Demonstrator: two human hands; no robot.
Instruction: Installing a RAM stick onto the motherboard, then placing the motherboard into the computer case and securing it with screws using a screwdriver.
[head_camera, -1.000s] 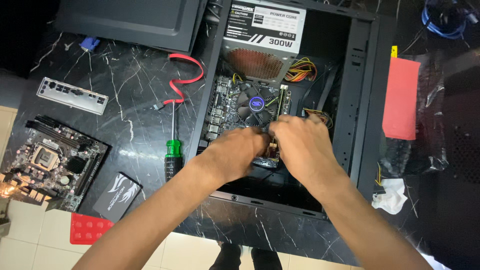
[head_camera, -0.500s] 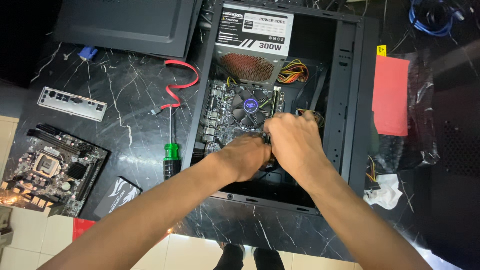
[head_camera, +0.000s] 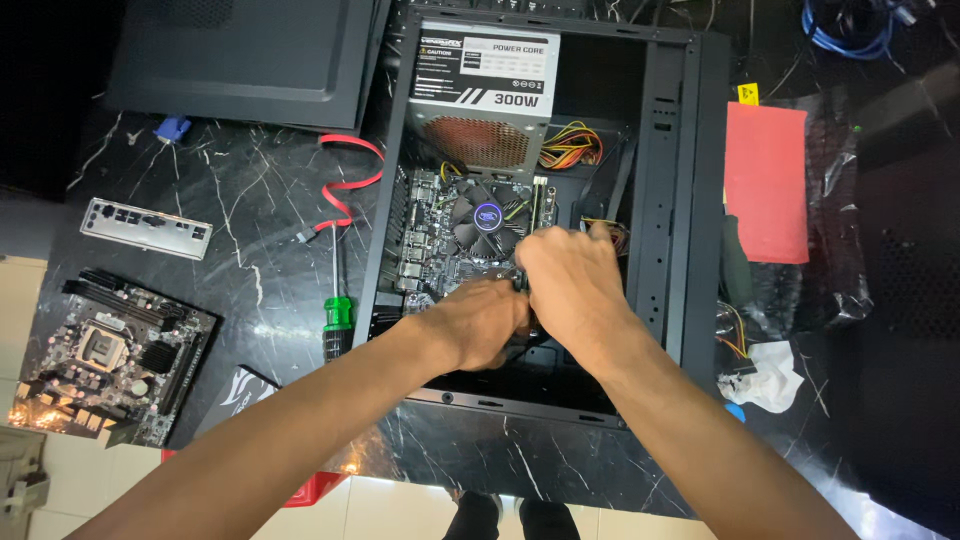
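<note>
Two hands meet inside the open black computer case lying on the dark marbled surface; the left hand and right hand are curled together over the installed motherboard, just below its round CPU fan; what they grip, I cannot tell; a white rectangular label sits on the grey power supply at the case's top; a flat red package lies right of the case; a green-handled screwdriver and a spare motherboard lie left.

Fingers hidden between both hands
</note>
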